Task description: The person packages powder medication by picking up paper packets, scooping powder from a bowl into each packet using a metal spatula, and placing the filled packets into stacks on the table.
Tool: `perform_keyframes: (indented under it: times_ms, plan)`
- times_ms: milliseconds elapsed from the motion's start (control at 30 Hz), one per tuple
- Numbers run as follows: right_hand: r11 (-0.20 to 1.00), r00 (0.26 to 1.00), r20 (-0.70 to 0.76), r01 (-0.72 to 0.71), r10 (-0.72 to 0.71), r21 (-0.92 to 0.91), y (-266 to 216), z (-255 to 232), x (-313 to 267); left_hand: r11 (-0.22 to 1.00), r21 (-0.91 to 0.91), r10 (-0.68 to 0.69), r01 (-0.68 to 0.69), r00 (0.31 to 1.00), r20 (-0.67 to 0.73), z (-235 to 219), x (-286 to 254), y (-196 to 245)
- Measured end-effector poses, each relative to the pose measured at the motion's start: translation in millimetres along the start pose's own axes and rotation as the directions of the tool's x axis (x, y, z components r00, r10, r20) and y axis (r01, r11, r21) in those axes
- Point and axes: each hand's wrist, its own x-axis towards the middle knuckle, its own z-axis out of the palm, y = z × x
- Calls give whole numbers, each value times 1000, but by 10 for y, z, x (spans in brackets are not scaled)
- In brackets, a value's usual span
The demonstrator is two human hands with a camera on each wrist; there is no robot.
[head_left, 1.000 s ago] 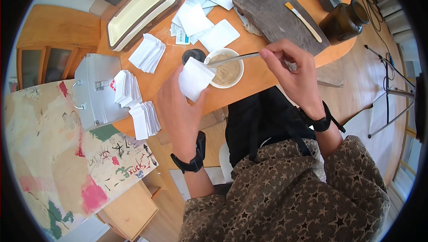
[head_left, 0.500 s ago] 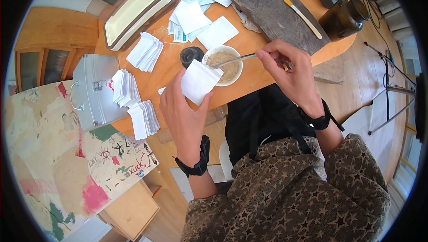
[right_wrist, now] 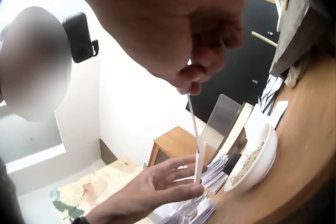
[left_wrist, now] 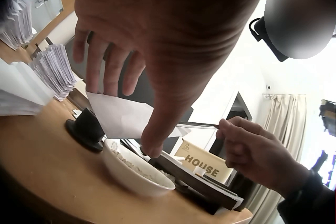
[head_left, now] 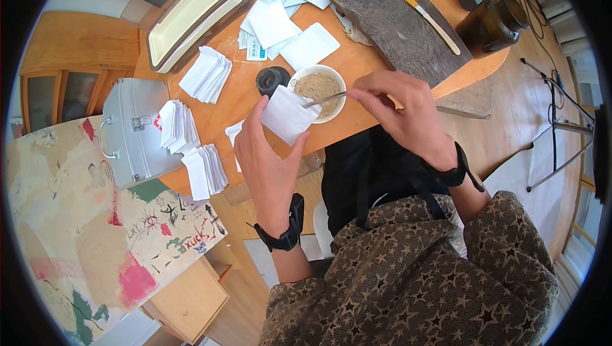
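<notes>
The left hand point(head_left: 268, 154) holds a small white paper bag point(head_left: 287, 114) between its thumb and fingers. The bag sits just above the near rim of a white bowl point(head_left: 317, 91), right in front of the hand. The bowl is full of tan powder (it looks like sand) and stands on the round wooden surface point(head_left: 357, 116).

The right hand point(head_left: 398, 110) pinches a thin metal spoon point(head_left: 322, 100) by its handle. The spoon reaches from this hand to the left, and its tip goes into the open top of the bag. In the right wrist view the spoon point(right_wrist: 193, 124) points down at the bag's edge point(right_wrist: 200, 157).

Just beside the bowl, past the left hand, stands a small black lid point(head_left: 272, 80). More stacks of white bags point(head_left: 205, 75) lie farther off to the left of that hand. Past the right hand lie a dark board point(head_left: 395, 24) with a brush point(head_left: 433, 25) on it, and a brown jar point(head_left: 492, 27).
</notes>
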Motion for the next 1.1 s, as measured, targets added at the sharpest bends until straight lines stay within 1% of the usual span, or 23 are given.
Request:
perform_keyframes:
  times_ms: [33,67,133,167,233,333,367,400,433,467,500,533,567,633,700,733,767,833,900,933,1000,1033,1100]
  plan:
    - [988,990,12,143,-143,-61,15,16,-1,1000,1,-1,1,1000,1,1,-3,-2]
    - [988,990,13,143,-143,-58,14,17,-4,1000,7,-2,2,1000,-2,-4,-8,-6]
    - [963,977,51,214,-208,-162,15,8,-15,1000,16,-6,6,1000,-5,-13,-15,-20]
    - [964,977,51,213,-208,-162,11,10,-15,999,44,23,-22,999,-26,-17,-12,-31]
    - [933,958,64,288,-281,-217,4,15,-11,996,72,55,-51,998,-44,-18,-9,-45]
    - [936,957,36,290,-289,-200,24,28,-6,997,56,51,-48,997,-51,-17,-14,-57]
    - [936,957,36,290,-289,-199,27,22,-3,999,28,18,-17,999,-39,-17,-17,-59]
    - [949,967,21,251,-252,-189,29,10,1,1000,0,-14,14,1000,-25,-15,-20,-61]
    - [961,977,7,213,-215,-176,30,4,5,1000,2,-16,16,1000,-27,-12,-30,-87]
    - [961,976,8,214,-216,-173,28,1,8,999,23,-22,23,999,-42,-7,-44,-132]
    - [975,983,-22,176,-180,-139,26,-1,9,999,45,-27,29,998,-57,-10,-54,-171]
    - [985,989,-50,137,-143,-104,23,-3,9,998,48,-28,31,998,-58,-25,-62,-196]
    - [985,989,-49,137,-143,-101,14,-12,11,996,71,-58,61,997,-48,-44,-67,-220]
    - [999,996,-80,22,-26,-50,-2,-28,12,991,96,-90,93,995,-40,-85,-82,-294]
    - [1000,995,-96,-7,4,-28,63,-20,-2,971,184,-143,154,987,-69,-126,-112,-407]
    - [999,993,-113,-35,34,-10,92,-23,-10,970,186,-145,156,987,-71,-151,-125,-460]
    - [999,993,-111,-35,34,-7,103,-32,-17,961,207,-170,181,983,-74,-178,-139,-508]
    - [996,991,-99,-89,88,-12,123,-50,-29,951,228,-195,208,978,-78,-205,-177,-541]
    - [995,991,-93,-96,94,-21,145,-62,-42,924,276,-246,264,964,-97,-224,-208,-550]
    - [994,991,-90,-105,101,-32,154,-66,-48,923,278,-248,266,964,-98,-228,-211,-544]
    - [994,992,-86,-99,95,-41,169,-68,-53,897,286,-338,336,940,-45,-228,-221,-516]
    - [994,992,-84,-93,89,-52,174,-69,-53,897,287,-339,338,940,-46,-212,-235,-523]
    - [995,994,-80,-85,81,-56,172,-81,-46,867,398,-297,299,952,-69,-170,-254,-542]
